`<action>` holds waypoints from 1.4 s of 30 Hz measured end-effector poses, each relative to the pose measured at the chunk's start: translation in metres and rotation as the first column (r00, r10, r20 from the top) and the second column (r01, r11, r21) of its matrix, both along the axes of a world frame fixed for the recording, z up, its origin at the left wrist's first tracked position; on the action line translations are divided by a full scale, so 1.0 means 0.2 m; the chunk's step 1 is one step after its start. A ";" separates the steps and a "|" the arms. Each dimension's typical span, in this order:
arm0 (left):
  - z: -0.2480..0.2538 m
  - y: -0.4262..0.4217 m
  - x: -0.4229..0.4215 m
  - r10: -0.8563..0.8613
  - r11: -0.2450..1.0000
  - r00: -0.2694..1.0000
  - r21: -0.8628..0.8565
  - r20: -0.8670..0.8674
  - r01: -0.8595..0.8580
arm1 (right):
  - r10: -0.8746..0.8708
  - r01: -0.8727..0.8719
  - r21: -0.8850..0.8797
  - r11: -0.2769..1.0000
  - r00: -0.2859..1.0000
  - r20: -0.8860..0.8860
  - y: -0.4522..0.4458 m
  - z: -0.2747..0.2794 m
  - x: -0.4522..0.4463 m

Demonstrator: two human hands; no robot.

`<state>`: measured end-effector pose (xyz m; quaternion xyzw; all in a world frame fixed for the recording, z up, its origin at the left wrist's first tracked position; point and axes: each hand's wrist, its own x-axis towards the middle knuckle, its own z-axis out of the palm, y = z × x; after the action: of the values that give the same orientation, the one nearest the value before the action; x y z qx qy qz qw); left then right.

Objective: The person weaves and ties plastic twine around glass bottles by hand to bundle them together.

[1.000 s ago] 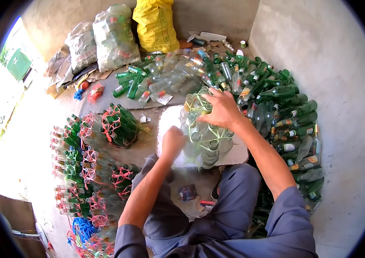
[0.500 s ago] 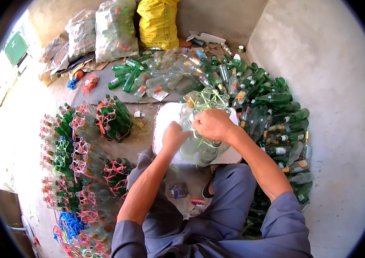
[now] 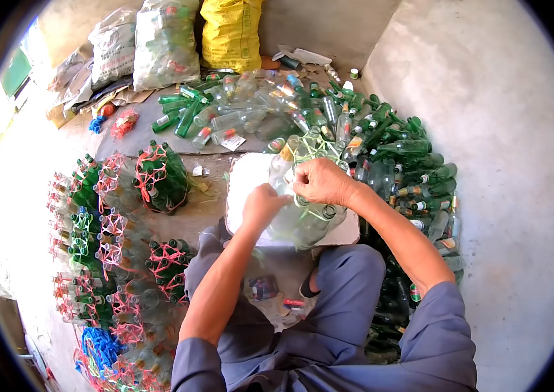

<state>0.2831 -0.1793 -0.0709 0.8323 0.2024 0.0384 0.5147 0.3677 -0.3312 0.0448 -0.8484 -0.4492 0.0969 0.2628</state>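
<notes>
From my station, I judge the bundle of clear bottles [image 3: 300, 230] heavy, rigid, slick and brittle; its green twine [image 3: 316, 145] looks soft. I'd support it low around the outer glass. It sits on the white block [image 3: 245, 171], just beside my left hand [image 3: 264, 208] and beneath my right hand [image 3: 323, 181]. Both hands' fingers are curled; I can't tell what they grip. Loose green bottles [image 3: 409, 147] lie beyond the right.

The white-topped stand [image 3: 245, 175] carries clear glass bottles [image 3: 298, 230] bound with green cord [image 3: 311, 146].
</notes>
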 end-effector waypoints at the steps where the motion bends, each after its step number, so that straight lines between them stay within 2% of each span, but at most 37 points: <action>1: -0.01 0.00 0.00 -0.005 1.000 1.000 -0.018 0.018 0.005 | 0.002 -0.002 -0.008 1.000 1.000 0.010 0.00 0.01 -0.01; 6: -0.02 0.00 0.00 -0.017 0.994 0.993 -0.109 0.120 0.030 | 0.014 -0.013 -0.006 1.000 0.999 0.052 0.00 0.02 -0.02; 9: -0.01 -0.02 0.02 -0.019 0.998 0.988 -0.055 0.152 0.027 | 0.012 -0.018 0.047 0.999 0.992 0.129 0.00 0.03 -0.02; 12: 0.00 -0.05 0.03 -0.021 0.993 0.969 -0.107 0.247 0.049 | 0.041 -0.044 0.022 0.999 0.993 0.109 -0.01 0.04 0.00; 15: 0.00 -0.05 0.04 -0.037 0.982 0.968 -0.169 0.248 0.081 | 0.064 -0.064 -0.018 0.998 0.997 -0.031 -0.03 0.10 0.03; 22: 0.02 -0.09 0.05 -0.030 0.977 0.955 -0.192 0.295 0.090 | 0.087 -0.099 -0.123 0.987 0.991 -0.099 -0.11 0.18 0.13; 25: 0.04 -0.10 0.04 -0.031 0.973 0.954 -0.210 0.297 0.097 | 0.109 -0.107 -0.114 0.988 0.994 0.010 -0.15 0.18 0.17; 28: 0.02 -0.10 0.05 -0.025 0.972 0.953 -0.215 0.301 0.094 | 0.080 -0.066 -0.186 0.980 0.995 0.067 -0.19 0.18 0.20; 31: 0.01 -0.10 0.05 -0.016 0.974 0.949 -0.209 0.313 0.085 | 0.046 -0.037 -0.194 0.980 0.998 0.046 -0.23 0.19 0.18; 34: 0.01 -0.11 0.05 -0.007 0.974 0.947 -0.211 0.321 0.079 | 0.057 -0.048 -0.099 0.994 0.995 0.087 -0.27 0.16 0.16; 40: 0.01 -0.11 0.05 -0.004 0.969 0.948 -0.234 0.317 0.082 | -0.008 0.031 -0.084 0.996 0.965 0.261 -0.34 0.12 0.12; 42: 0.00 -0.11 0.06 0.008 0.963 0.946 -0.257 0.323 0.080 | -0.042 0.058 -0.063 0.996 0.971 0.235 -0.38 0.10 0.09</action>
<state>0.2944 -0.2019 -0.0703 0.7415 0.1040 0.1361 0.6487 0.3863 -0.4072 0.0642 -0.8735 -0.4519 0.0053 0.1808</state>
